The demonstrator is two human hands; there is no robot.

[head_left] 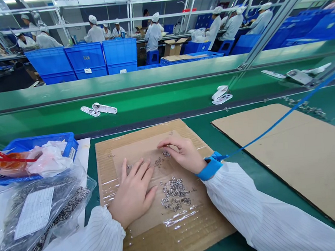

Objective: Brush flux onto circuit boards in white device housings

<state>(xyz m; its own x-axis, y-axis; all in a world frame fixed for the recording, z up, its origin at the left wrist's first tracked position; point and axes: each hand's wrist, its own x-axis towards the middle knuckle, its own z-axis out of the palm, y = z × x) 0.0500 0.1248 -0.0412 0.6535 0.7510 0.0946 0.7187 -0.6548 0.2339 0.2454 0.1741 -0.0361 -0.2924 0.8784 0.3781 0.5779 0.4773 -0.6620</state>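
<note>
A heap of small shiny metal clips (175, 191) lies on a tape-covered cardboard sheet (202, 216) in front of me. My left hand (135, 191) rests palm down on the sheet's left half, fingers spread, with a few metal bits by its fingertips. Above the heap, my right hand (182, 151) has its fingers curled and thumb and forefinger drawn close together. Whatever sits between those fingertips is too small to make out. Smaller clusters of the same metal parts (158, 162) lie between the two hands. A blue wrist strap (210, 168) with a cord circles my right wrist.
On the left, a clear bag (51, 207) of metal parts sits before a blue tray (73, 144). Another cardboard sheet (295, 160) lies at right. White slipper-shaped items (105, 108) rest on the green conveyor belt (159, 104). Beyond are blue crates (85, 56) and people in white.
</note>
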